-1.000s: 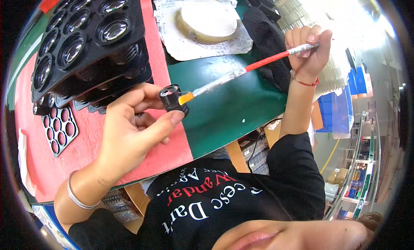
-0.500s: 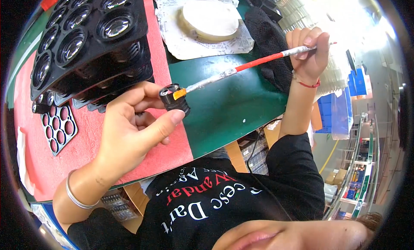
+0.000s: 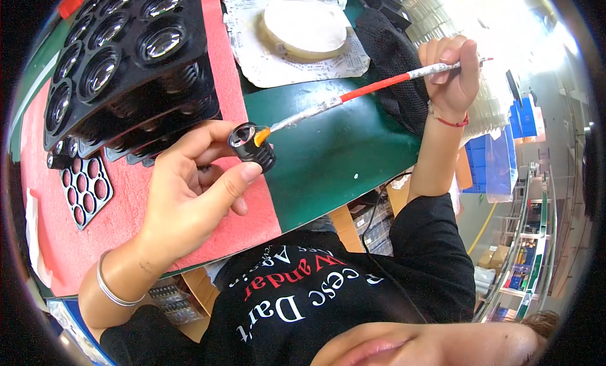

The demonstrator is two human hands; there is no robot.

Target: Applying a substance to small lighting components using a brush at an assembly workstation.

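My left hand (image 3: 183, 192) pinches a small black lens barrel (image 3: 257, 156) between thumb and fingers, over the right edge of the pink mat (image 3: 243, 224). The barrel is tilted, with its glassy round end upward and ridges round its side. From the right, my right hand (image 3: 449, 76) grips a slim brush (image 3: 375, 87) near its far end. Red handle shows between stretches of pale wrapping. Its orange bristle tip (image 3: 262, 136) touches the rim of the barrel and looks bent against it.
Stacked black trays (image 3: 129, 110) with round lenses stand at the left, beside a small plate with round holes (image 3: 86, 188). A pale round dish (image 3: 305, 26) rests on printed paper (image 3: 252, 60) at the back. Dark mesh fabric (image 3: 391, 57) lies right of it on the green tabletop (image 3: 322, 158).
The barrel has turned in my left hand, so its round end shows more fully. The brush tip has shifted slightly left with it, and the right-hand fingers have moved a little on the handle.
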